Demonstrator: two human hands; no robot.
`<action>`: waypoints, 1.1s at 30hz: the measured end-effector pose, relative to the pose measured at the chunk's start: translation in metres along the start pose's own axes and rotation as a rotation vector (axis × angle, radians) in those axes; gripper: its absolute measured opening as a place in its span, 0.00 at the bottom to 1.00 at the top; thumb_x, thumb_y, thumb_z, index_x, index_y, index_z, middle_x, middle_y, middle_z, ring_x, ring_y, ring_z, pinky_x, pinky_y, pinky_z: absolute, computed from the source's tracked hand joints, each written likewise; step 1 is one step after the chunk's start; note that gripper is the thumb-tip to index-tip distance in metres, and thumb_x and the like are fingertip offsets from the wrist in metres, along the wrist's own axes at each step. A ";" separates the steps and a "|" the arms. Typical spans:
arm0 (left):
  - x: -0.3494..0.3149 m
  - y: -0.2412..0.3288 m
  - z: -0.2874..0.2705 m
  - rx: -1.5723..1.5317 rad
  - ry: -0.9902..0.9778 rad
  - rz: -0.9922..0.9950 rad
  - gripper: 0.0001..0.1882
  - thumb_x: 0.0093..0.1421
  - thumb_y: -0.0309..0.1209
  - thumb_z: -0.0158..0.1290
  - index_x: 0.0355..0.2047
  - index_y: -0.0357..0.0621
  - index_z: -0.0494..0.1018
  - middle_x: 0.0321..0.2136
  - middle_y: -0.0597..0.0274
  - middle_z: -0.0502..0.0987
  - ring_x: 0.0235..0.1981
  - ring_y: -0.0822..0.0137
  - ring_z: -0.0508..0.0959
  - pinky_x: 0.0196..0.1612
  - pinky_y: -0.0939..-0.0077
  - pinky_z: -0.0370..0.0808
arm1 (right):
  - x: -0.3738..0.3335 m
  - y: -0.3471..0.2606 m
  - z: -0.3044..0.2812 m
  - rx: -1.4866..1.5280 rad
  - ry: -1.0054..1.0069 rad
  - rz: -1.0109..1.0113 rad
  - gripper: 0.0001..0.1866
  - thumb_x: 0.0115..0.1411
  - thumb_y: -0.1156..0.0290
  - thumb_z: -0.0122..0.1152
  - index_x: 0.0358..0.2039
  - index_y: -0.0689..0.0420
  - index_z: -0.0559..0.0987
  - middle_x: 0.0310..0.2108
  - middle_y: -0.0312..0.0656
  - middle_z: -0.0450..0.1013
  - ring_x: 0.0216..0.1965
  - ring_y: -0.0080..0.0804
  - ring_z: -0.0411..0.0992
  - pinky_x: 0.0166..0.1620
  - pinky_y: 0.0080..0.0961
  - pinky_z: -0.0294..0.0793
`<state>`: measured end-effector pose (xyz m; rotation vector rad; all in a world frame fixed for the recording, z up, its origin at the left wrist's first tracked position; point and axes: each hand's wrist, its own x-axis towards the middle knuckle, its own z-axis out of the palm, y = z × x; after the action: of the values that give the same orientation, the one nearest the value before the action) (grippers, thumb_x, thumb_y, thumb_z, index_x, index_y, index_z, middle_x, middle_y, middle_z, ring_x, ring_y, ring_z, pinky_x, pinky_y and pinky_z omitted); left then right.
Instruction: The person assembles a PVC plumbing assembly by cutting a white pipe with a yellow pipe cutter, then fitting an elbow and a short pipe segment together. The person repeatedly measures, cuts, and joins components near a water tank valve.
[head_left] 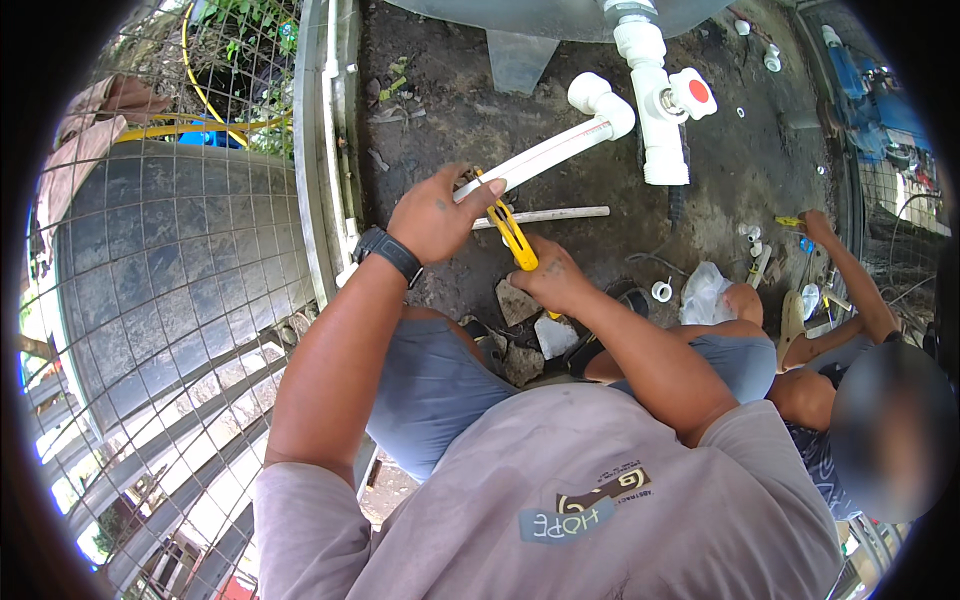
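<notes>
My left hand [440, 213] is closed around the near end of a white plastic pipe [555, 155]. An elbow fitting [603, 103] sits on the pipe's far end. In my right hand [556, 280] are the handles of a yellow pipe cutter [511, 236]. The cutter's head reaches up to the pipe beside my left thumb; whether its blade touches the pipe is hidden. Just right of the elbow, a white valve [660, 118] with a red-centred knob hangs from fittings below a large rounded grey tank [540, 15].
Wire mesh fencing [180, 250] runs along my left. A thin white pipe [555, 214] and broken stones [520, 363] lie on the dirt. Right of me, a co-worker's hand [818, 226] is near a small yellow tool [789, 220], with a plastic bag [706, 296] and loose fittings nearby.
</notes>
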<state>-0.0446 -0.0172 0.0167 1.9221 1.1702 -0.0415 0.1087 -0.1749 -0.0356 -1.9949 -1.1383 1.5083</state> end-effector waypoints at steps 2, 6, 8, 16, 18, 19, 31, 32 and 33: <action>0.003 -0.005 0.000 -0.040 -0.010 0.013 0.43 0.62 0.61 0.50 0.57 0.28 0.68 0.46 0.34 0.77 0.51 0.47 0.78 0.54 0.61 0.72 | 0.000 0.003 0.005 -0.052 0.095 -0.062 0.29 0.50 0.60 0.66 0.48 0.66 0.75 0.41 0.62 0.76 0.44 0.58 0.74 0.49 0.43 0.73; 0.006 -0.011 -0.001 -0.114 -0.024 0.026 0.45 0.60 0.64 0.50 0.57 0.29 0.68 0.47 0.32 0.76 0.51 0.44 0.77 0.54 0.60 0.72 | 0.004 0.001 -0.001 -0.105 0.090 -0.087 0.27 0.52 0.58 0.66 0.46 0.66 0.75 0.37 0.62 0.76 0.42 0.60 0.75 0.46 0.45 0.73; 0.008 -0.013 -0.001 -0.169 -0.055 0.009 0.47 0.58 0.65 0.52 0.58 0.30 0.67 0.47 0.31 0.76 0.52 0.43 0.76 0.55 0.60 0.71 | 0.002 -0.002 -0.002 -0.107 0.087 -0.069 0.27 0.51 0.58 0.66 0.46 0.66 0.76 0.36 0.61 0.76 0.41 0.60 0.75 0.46 0.45 0.73; 0.013 -0.032 -0.013 -0.031 -0.227 0.115 0.40 0.46 0.44 0.66 0.55 0.31 0.69 0.43 0.37 0.78 0.46 0.50 0.79 0.50 0.64 0.74 | 0.001 0.003 0.003 -0.085 0.081 -0.078 0.26 0.51 0.58 0.66 0.43 0.67 0.75 0.36 0.62 0.75 0.41 0.60 0.74 0.45 0.46 0.73; 0.017 -0.030 -0.014 -0.070 -0.368 -0.057 0.34 0.46 0.42 0.66 0.49 0.32 0.74 0.37 0.40 0.80 0.41 0.50 0.81 0.46 0.63 0.76 | 0.000 0.002 0.006 -0.109 0.089 -0.099 0.25 0.51 0.59 0.66 0.42 0.67 0.74 0.36 0.62 0.75 0.41 0.61 0.74 0.45 0.46 0.72; 0.019 -0.025 -0.015 -0.090 -0.441 -0.138 0.30 0.45 0.41 0.65 0.46 0.33 0.76 0.34 0.42 0.81 0.38 0.51 0.82 0.44 0.62 0.76 | 0.000 0.001 0.006 -0.121 0.088 -0.089 0.26 0.51 0.60 0.65 0.43 0.67 0.74 0.37 0.63 0.75 0.42 0.62 0.74 0.46 0.46 0.73; 0.018 -0.022 0.008 0.176 -0.196 -0.010 0.20 0.47 0.38 0.64 0.38 0.37 0.80 0.31 0.41 0.81 0.35 0.46 0.81 0.43 0.60 0.77 | 0.007 0.012 0.010 -0.116 0.121 -0.135 0.25 0.50 0.66 0.61 0.46 0.68 0.72 0.41 0.66 0.74 0.46 0.65 0.72 0.50 0.49 0.72; 0.018 -0.022 0.008 0.183 -0.195 -0.017 0.20 0.47 0.38 0.64 0.38 0.37 0.80 0.31 0.41 0.81 0.35 0.46 0.81 0.43 0.59 0.77 | 0.007 0.012 0.011 -0.119 0.131 -0.136 0.24 0.50 0.66 0.61 0.45 0.68 0.72 0.41 0.66 0.74 0.46 0.66 0.72 0.49 0.50 0.72; 0.017 -0.021 0.008 0.190 -0.194 -0.024 0.20 0.47 0.38 0.63 0.38 0.37 0.80 0.31 0.41 0.81 0.35 0.45 0.81 0.43 0.59 0.77 | 0.006 0.012 0.011 -0.121 0.142 -0.136 0.23 0.50 0.67 0.61 0.44 0.68 0.72 0.40 0.66 0.74 0.45 0.66 0.72 0.49 0.50 0.72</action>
<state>-0.0475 -0.0066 -0.0092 2.0180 1.0901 -0.3559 0.1030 -0.1787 -0.0520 -2.0208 -1.3038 1.2375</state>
